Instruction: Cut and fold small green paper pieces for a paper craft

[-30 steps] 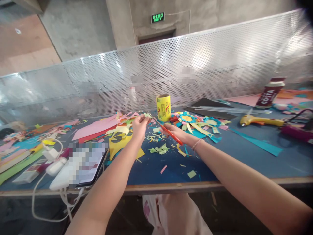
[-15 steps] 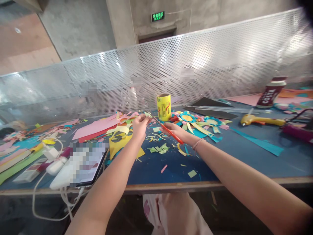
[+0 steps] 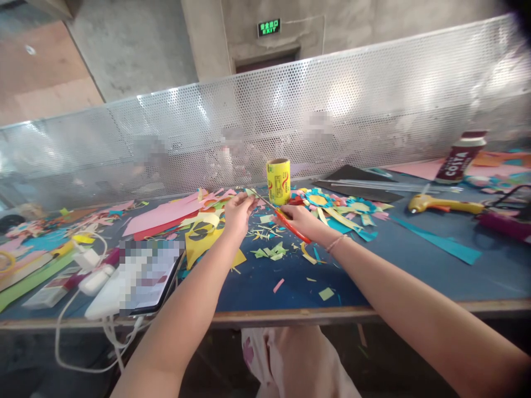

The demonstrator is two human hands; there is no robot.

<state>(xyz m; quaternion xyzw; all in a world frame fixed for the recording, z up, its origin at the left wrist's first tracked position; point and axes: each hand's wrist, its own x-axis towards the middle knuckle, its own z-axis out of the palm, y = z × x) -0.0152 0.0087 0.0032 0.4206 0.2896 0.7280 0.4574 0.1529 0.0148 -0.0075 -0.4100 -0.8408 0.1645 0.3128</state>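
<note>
My right hand (image 3: 299, 220) is closed round the orange handles of a pair of scissors (image 3: 292, 225), whose blades point up and left toward my other hand. Between the fingertips of my left hand (image 3: 239, 210) is a small piece of light green paper (image 3: 250, 192), partly hidden by the fingers. The blades reach this paper; whether they are parted I cannot tell. Beneath both hands lie thin paper slivers (image 3: 265, 232) and folded light green paper pieces (image 3: 271, 251). A yellow tape roll (image 3: 279, 182) stands upright just behind the hands.
At left a phone (image 3: 160, 276) lies among white cables and chargers. Pink paper sheets (image 3: 161, 215) and yellow paper (image 3: 203, 246) are beside my left arm. To the right are paper flowers (image 3: 317, 199), a yellow glue gun (image 3: 446, 204) and a COSTA bottle (image 3: 460, 157). A perforated metal screen (image 3: 186, 138) borders the table's back.
Both hands stay nearly in place. The scissors and the right hand have shifted very slightly; the paper remains in my left fingertips.
</note>
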